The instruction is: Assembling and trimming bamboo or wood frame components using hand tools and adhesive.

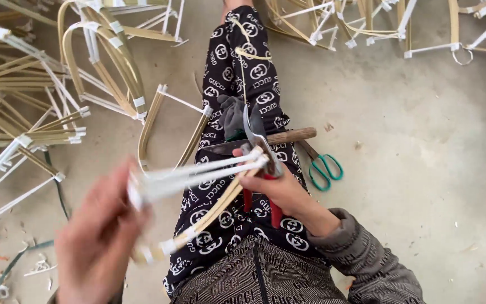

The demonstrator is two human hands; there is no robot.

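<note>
Dusty concrete floor (423,141); even daylight; bamboo frames (102,62) scattered

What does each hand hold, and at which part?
The right hand holds red-handled shears by the handles. The left hand, blurred, grips the near end of a bamboo frame with white strips.

Green-handled scissors (323,166) lay on the concrete floor (423,141) just beside the leg. A wooden-handled blade (265,139) rested across the lap, beside what looked like a grey glove (233,115). Heaps of bent bamboo frames (35,107) with white wrapped joints covered the floor at left and top.
</note>
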